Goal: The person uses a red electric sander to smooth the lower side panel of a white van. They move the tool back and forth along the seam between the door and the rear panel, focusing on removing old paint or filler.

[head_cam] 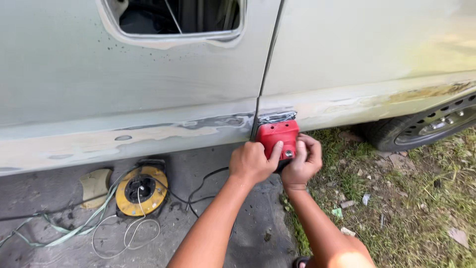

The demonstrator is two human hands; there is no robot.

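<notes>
A red electric sander is pressed against the lower edge of a pale grey-green car body, right beside the vertical seam between two panels. My left hand grips the sander's left side, thumb on its back. My right hand wraps its right side and rear. Patches of light filler and bare grey streaks run along the sill where the sander's pad sits.
A yellow cable reel lies on the concrete below the door, with white and green cords looping around it and a black cord running toward the sander. A wheel with a black tyre stands at right on littered grass. A handle recess opens at the top.
</notes>
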